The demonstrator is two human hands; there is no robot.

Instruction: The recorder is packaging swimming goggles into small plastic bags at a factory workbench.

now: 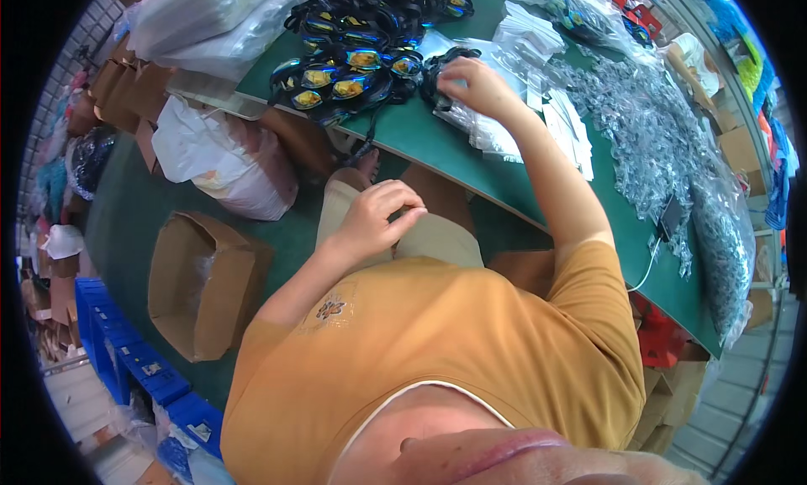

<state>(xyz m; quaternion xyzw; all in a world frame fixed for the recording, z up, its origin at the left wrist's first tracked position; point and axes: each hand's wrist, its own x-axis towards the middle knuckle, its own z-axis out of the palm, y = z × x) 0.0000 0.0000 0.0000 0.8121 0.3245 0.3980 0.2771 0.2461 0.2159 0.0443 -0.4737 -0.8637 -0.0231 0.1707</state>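
Note:
Swim goggles with black straps and shiny yellow-blue lenses [346, 73] lie heaped on the green table [437, 153]. Right of that heap, my right hand [477, 85] reaches over the table with bent fingers closed at a small black bundle of goggle straps [439, 65]. Which part it grips is mostly hidden. My left hand [380, 218] hovers above my lap, fingers curled toward the thumb; whatever may be between them does not show. Clear plastic sleeves [492, 136] and stacked white paper pieces [568, 132] lie beside my right forearm.
Small clear plastic pieces [651, 132] spread across the table's right side, near a dark device [670, 218] with a white cable. On the left stand a white plastic bag [223, 153], an open cardboard box [239, 275] and blue crates [151, 371]. Large plastic-wrapped packs [206, 18] sit at the far left.

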